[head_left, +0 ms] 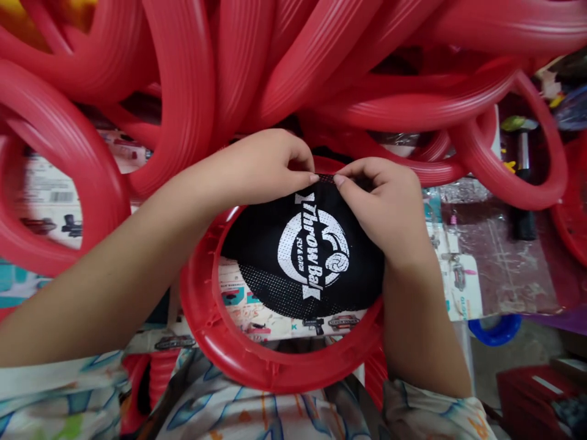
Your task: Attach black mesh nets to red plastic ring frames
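Fingers of the left hand [261, 168] and right hand [385, 201] are pinching the top edge of a black mesh cloth printed with a white ball logo [305, 256], which is lying inside a red ribbed plastic ring [215, 342] at frame centre. A heap of red plastic rings [192, 73] is filling the upper frame. Printed toy cards in clear packaging [495, 263] are covering the surface at right.

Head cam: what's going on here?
A person holds a black mesh net, printed with a white "Throw Ball" logo, over a red plastic ring. The left hand and right hand both pinch the net's top edge at the ring's far rim. The net's near edge hangs loose inside the ring. A heap of more red rings lies behind, with printed cardboard packaging underneath.
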Available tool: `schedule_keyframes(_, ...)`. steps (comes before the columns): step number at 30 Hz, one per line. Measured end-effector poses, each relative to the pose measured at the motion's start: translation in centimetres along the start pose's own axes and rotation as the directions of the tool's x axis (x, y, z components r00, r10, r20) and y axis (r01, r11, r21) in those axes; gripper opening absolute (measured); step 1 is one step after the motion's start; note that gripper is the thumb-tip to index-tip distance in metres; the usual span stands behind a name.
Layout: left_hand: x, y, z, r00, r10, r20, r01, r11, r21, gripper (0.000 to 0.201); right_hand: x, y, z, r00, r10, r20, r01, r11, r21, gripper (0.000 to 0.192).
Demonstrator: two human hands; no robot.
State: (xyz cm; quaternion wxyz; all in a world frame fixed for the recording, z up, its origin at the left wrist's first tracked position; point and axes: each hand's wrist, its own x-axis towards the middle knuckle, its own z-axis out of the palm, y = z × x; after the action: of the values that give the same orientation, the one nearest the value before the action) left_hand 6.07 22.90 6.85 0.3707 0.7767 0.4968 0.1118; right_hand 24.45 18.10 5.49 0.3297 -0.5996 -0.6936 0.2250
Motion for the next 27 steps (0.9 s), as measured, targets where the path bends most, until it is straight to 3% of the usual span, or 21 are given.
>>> schedule_keyframes(7, -1.9, -0.2, -0.5, 0.997, -0.062, -0.052, 0.066, 0.996, 0.067, 0.026, -0.1, -1.9, 0.3, 0.990, -0.057, 0.131, 0.054, 0.998, 0.023, 0.012)
schedule_keyframes(15, -5.7, -0.9, 1.0, 0.982, -0.040, -0.185, 0.035, 0.999, -0.030, 0.024, 0.0, -3.1, 0.4, 0.954, -0.075, 0.290, 0.051, 0.995, 0.087, 0.007)
schedule_keyframes(20, -6.4, -2.0, 2.6, 0.935, 0.057, -0.350, -0.088, 0.993, -0.074, 0.021, -0.8, -3.0, 0.7, 0.951, -0.205, 0.229, 0.204, 0.979, 0.028, 0.008)
schedule_keyframes(27, -6.8, -2.2, 4.1, 0.862, 0.086, -0.500, -0.100, 0.995, -0.001, 0.019, -1.4, -2.3, 0.6, 0.889, -0.411, 0.200, 0.441, 0.887, -0.138, 0.012)
